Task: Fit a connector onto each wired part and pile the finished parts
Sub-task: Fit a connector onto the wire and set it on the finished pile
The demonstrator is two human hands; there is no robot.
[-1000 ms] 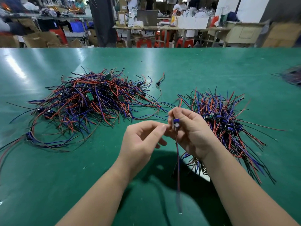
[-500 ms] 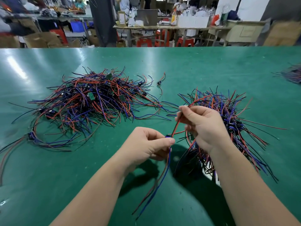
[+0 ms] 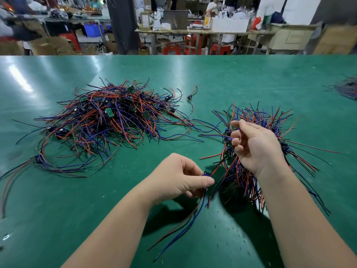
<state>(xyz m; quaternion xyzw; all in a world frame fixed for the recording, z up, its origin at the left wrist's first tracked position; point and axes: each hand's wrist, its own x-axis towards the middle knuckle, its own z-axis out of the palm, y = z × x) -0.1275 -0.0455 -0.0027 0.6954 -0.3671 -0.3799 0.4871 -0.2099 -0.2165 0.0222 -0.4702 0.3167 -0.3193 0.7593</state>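
My left hand [image 3: 179, 178] pinches a wired part [image 3: 206, 174] by its small blue body, and its red, black and blue wires hang down toward me over the green table. My right hand [image 3: 255, 144] hovers over the right-hand pile of wired parts [image 3: 274, 120], fingers curled around a wire and a small dark piece at the pile's left edge. A larger tangle of red, blue and black wired parts [image 3: 108, 120] with small green boards lies at the middle left.
The green table top [image 3: 193, 78] runs far back to its edge. One stray wired part [image 3: 190, 96] lies between the two piles. Another wire bundle [image 3: 347, 88] sits at the far right edge. Benches, boxes and red stools stand beyond the table.
My right hand let go of the held part's wires and moved right and away to the right pile. My left hand kept the part and dropped lower, toward me.
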